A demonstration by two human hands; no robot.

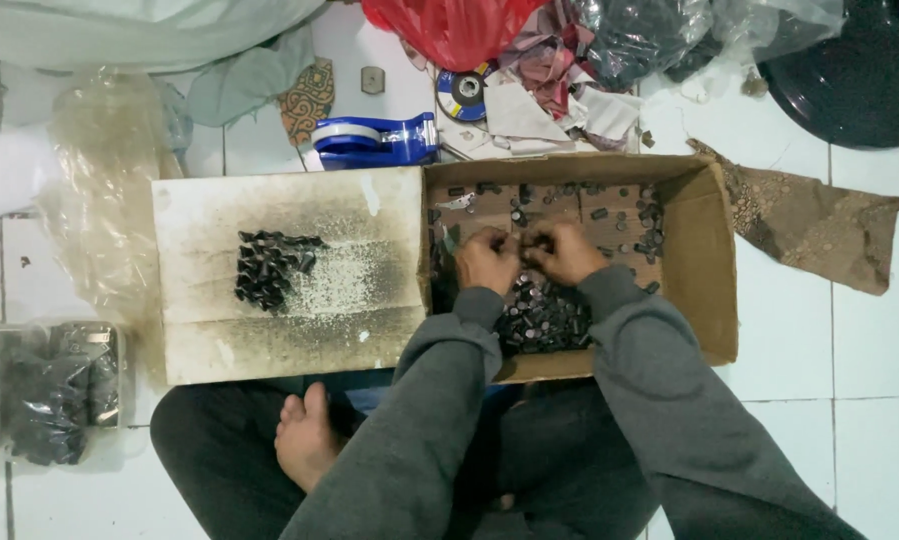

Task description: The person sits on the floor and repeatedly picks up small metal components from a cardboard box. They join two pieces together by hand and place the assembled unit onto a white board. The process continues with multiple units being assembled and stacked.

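Inside one cardboard box (704,250), two hands (529,255)

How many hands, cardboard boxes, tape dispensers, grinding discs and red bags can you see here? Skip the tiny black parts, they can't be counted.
Hands: 2, left hand and right hand
Cardboard boxes: 1
Blue tape dispensers: 1
Grinding discs: 1
Red plastic bags: 1
Total: 6

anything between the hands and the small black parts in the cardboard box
Nothing visible. Both the left hand and right hand are already down inside the open cardboard box, fingers together among the small black parts. The box has no lid or cover over it.
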